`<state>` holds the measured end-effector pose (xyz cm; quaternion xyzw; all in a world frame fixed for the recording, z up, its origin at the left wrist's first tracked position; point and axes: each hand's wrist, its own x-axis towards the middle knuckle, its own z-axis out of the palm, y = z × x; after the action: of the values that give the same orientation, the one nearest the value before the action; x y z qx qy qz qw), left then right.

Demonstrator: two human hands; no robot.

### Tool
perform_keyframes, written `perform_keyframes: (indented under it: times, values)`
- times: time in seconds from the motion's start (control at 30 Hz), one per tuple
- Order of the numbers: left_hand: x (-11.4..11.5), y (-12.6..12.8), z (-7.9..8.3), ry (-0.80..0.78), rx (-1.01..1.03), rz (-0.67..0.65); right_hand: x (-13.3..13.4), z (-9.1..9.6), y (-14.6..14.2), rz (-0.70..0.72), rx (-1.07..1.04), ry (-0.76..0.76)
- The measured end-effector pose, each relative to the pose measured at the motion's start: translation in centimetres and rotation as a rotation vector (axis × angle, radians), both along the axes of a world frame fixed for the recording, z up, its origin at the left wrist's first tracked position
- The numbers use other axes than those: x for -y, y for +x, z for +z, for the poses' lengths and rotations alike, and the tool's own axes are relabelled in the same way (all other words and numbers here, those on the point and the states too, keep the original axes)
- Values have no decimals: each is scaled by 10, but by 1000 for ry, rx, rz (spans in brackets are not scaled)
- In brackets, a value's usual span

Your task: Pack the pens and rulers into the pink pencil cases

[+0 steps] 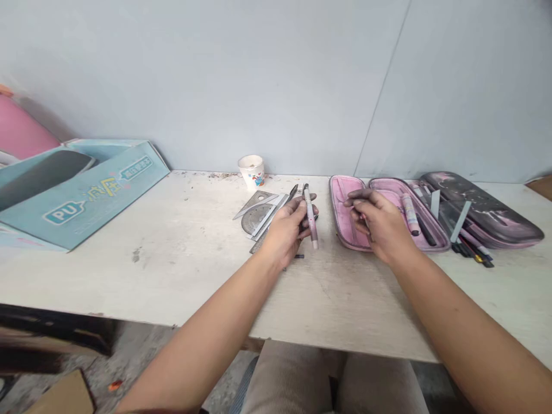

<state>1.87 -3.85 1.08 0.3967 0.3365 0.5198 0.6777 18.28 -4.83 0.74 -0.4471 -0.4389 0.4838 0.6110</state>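
A slim white-and-pink patterned pen (pixel 310 217) is in my left hand (pixel 290 224), held between thumb and fingers, its dark end pointing away from me. Beneath and behind that hand lie a round grey protractor (pixel 255 218) and several rulers and set squares. My right hand (pixel 378 221) hovers over the near side of an opened pink pencil case (pixel 340 230); its fingers are loosely bent and apart, with nothing visible in them. Inside the case's right half sit a patterned pink marker (pixel 409 214) and a black pen (pixel 426 230). Dark smudges cover the fingertips of both hands.
A black-and-pink hard case (pixel 483 207) rests at the right, with several pens (pixel 472 250) by its near edge. At the wall stands a paper cup (pixel 252 171). A light-blue box (pixel 92 198) occupies the table's left end. The table's front edge (pixel 207 329) runs before my legs.
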Motion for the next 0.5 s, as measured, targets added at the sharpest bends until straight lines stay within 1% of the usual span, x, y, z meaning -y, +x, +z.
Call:
perform_keyframes:
  times: [0.07,0.13,0.17,0.2,0.23,0.3,0.4,0.43,0.5]
  values:
    - [-1,0,-2,33,78,39,5,-1,-5,143,188,-72]
    - [-2,1,-4,58,118,70,9,-2,-7,274,363,-101]
    - [-2,1,-4,66,126,83,10,-3,-7,306,427,-94]
    - [-2,1,-4,73,127,95,10,-4,-6,306,476,-77]
    - [-2,1,-5,78,123,106,10,-4,-5,273,517,-53]
    - [-2,1,-5,85,100,116,8,-5,-1,161,594,1]
    - [-3,0,-6,87,36,88,3,-6,5,4,712,90]
    - [-3,0,-6,86,16,76,1,-6,6,-28,728,131]
    - [-3,-1,-7,85,-12,65,-1,-7,9,-49,705,209]
